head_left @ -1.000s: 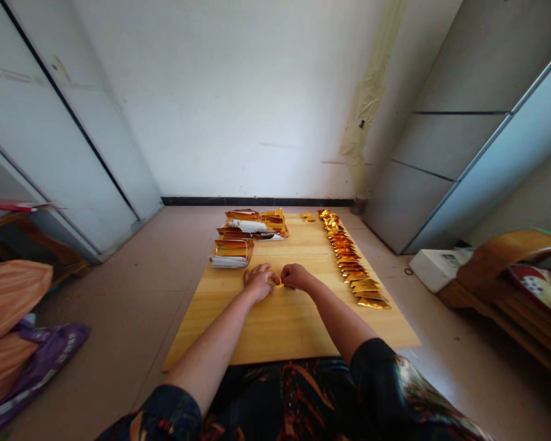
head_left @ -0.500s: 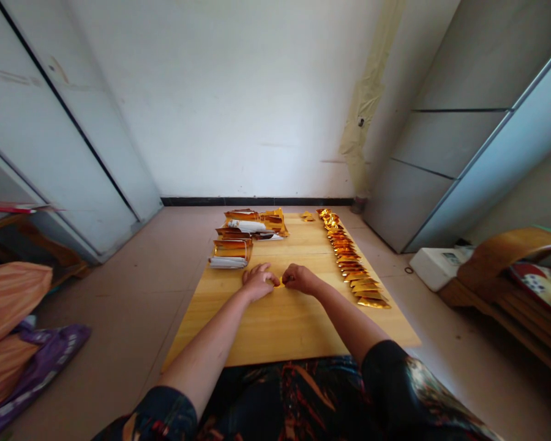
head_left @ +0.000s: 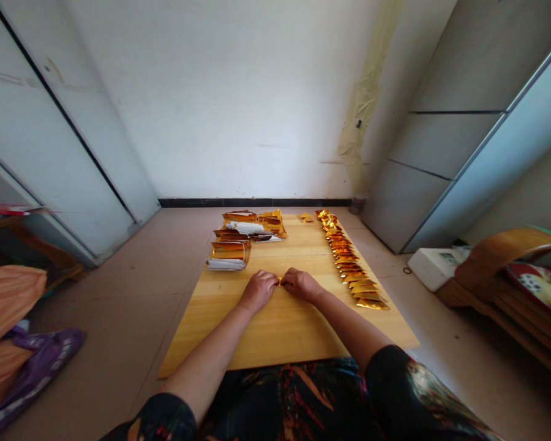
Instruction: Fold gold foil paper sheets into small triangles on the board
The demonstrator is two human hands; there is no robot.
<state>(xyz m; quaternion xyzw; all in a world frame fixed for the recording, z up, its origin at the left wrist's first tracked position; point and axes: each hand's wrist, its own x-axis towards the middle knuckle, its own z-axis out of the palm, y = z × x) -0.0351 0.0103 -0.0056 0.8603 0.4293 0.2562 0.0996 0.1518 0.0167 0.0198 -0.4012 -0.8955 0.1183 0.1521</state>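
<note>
Left hand [head_left: 258, 291] and right hand [head_left: 300, 285] pinching a tiny gold foil piece [head_left: 280, 281]; squeeze too hard, it could tear.

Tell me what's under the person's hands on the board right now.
The left hand and right hand rest over a pale wooden board. A small piece of gold foil shows between their fingertips; any part beneath the fingers is covered and cannot be seen.

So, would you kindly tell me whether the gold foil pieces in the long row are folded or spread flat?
Folded: the gold foil pieces are pointed triangles, overlapping in a line on the wooden board.
</note>
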